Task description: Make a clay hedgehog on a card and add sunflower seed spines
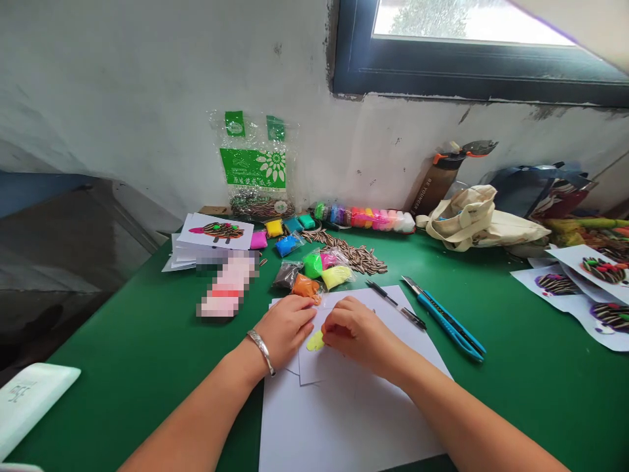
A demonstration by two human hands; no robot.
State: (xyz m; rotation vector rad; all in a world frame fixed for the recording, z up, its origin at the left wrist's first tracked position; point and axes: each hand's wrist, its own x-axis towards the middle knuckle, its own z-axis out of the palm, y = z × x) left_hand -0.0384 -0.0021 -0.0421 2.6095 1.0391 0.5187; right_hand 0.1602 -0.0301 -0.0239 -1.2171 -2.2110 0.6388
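On a small white sheet lies a flattened yellow patch of modelling clay. My right hand is curled into a pinch at the patch's right edge, its fingertips touching the clay and partly hidden by the hand. Flat on the paper to the left, with fingers stretched out, rests my left hand; it wears a silver bracelet. Larger white paper lies beneath both. Just beyond my hands are bagged orange clay and bagged yellow clay.
A black pen and a blue utility knife lie to the right. Sunflower seeds are heaped behind the clay bags. Decorated sheets are stacked at left, more cards at right. A bottle and cloth bag stand near the wall.
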